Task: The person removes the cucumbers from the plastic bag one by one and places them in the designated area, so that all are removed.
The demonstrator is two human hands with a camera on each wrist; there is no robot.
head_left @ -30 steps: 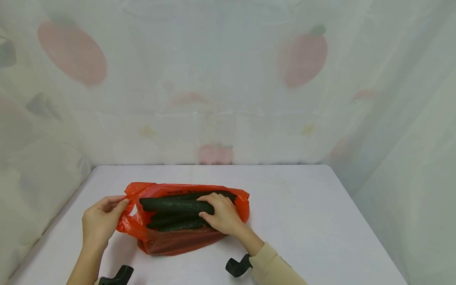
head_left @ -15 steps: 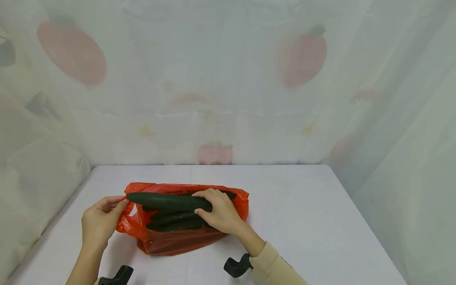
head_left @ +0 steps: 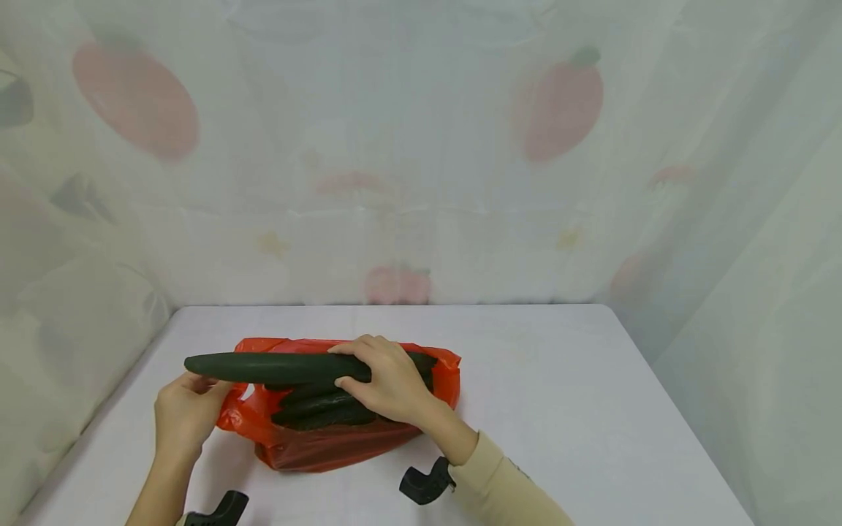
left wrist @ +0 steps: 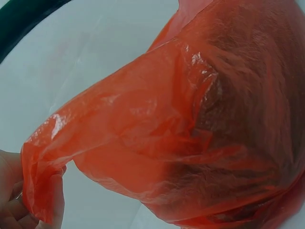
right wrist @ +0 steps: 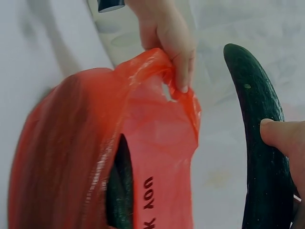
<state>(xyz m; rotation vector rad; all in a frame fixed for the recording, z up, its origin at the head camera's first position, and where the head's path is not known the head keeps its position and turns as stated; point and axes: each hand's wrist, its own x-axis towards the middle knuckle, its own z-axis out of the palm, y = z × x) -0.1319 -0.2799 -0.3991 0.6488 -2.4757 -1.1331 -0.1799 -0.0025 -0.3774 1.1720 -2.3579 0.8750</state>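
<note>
A long dark green cucumber is gripped by my right hand, thumb on the near side. It lies level above the mouth of a red plastic bag, its far end reaching left over my other hand. In the right wrist view the cucumber stands apart from the bag. My left hand pinches the bag's handle at the left; the left wrist view shows the thumb and fingers on the red film. Inside the bag lie several more cucumbers, partly hidden.
The bag rests on a white table with rounded back corners. Pale curtains with faded fruit prints hang behind it and along both sides. Black wrist-camera mounts show near each forearm.
My right hand has drawn the cucumber up and leftward out of the bag, so its left end now passes above the left hand. The left hand keeps its pinch on the bag, nearly still.
</note>
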